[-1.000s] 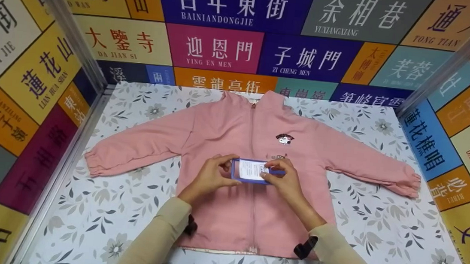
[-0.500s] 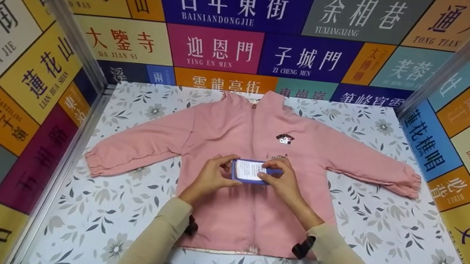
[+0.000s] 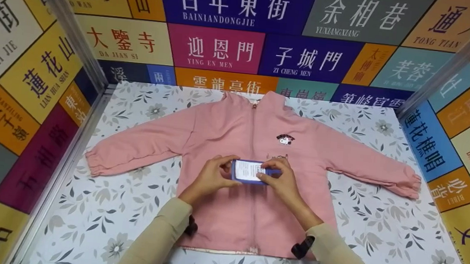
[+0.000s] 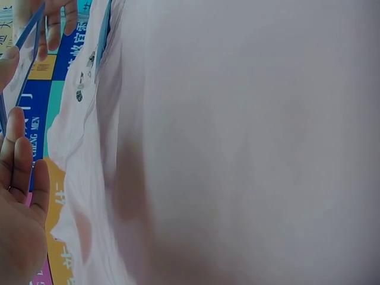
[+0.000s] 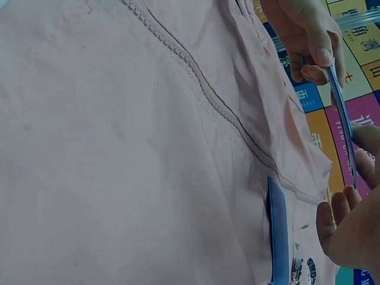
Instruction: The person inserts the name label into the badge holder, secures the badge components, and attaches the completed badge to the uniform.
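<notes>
A small blue-framed card holder (image 3: 233, 176) is held level above the jacket's middle. A white printed card (image 3: 246, 169) lies on or in it; which one I cannot tell. My left hand (image 3: 212, 174) pinches the holder's left end between thumb and fingers. My right hand (image 3: 284, 179) pinches the right end, its thumb and fingertip on the card. Edge-on, the holder (image 5: 341, 113) looks thin in the right wrist view. Under the hands a pink zip-up jacket (image 3: 218, 212) lies face up, sleeves spread. A second flat blue piece (image 5: 277, 231) rests on the jacket.
The jacket lies on a table with a white leaf-patterned cover (image 3: 391, 250). Panels with large Chinese lettering (image 3: 230, 2) close off the back and both sides. Metal posts (image 3: 69, 17) stand at the rear corners.
The white card has shifted slightly to the left within the blue holder, and my right hand has moved a little with it. My left hand and the jacket stay in place.
</notes>
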Available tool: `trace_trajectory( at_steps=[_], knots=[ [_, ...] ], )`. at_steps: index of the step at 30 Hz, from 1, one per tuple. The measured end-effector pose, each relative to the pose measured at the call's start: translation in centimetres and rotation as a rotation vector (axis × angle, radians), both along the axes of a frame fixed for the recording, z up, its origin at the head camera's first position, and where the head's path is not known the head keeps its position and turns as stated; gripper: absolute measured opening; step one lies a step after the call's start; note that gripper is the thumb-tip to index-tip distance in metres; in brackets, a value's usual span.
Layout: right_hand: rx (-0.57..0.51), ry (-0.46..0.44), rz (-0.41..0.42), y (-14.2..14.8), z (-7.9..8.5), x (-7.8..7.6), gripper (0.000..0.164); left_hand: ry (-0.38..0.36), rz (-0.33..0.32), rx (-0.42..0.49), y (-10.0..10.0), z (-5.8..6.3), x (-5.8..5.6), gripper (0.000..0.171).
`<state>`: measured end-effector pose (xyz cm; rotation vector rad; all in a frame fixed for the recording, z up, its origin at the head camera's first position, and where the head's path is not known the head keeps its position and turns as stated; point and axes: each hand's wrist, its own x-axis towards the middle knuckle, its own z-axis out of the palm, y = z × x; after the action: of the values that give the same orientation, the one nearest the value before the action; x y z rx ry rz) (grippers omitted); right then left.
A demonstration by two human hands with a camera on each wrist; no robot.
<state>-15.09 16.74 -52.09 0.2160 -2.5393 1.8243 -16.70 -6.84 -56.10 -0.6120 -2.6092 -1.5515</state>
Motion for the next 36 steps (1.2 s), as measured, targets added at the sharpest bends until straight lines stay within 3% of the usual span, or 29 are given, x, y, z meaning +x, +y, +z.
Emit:
trace_trajectory(
  at_steps=[24,32,36],
  knots=[
    [-0.018,0.034,0.011,1.4,1.8,-0.7,0.026,-0.029,0.025,0.028,-0.3,-0.3,0.0,0.072],
    [0.073,0.072,-0.044,3.9,-2.7,-2.7,0.024,-0.039,0.021,0.070,-0.6,-0.4,0.0,0.072],
    [0.133,0.072,-0.039,5.0,-3.6,-2.9,0.025,-0.035,0.028,0.055,-0.9,-0.4,0.0,0.073]
  ],
)
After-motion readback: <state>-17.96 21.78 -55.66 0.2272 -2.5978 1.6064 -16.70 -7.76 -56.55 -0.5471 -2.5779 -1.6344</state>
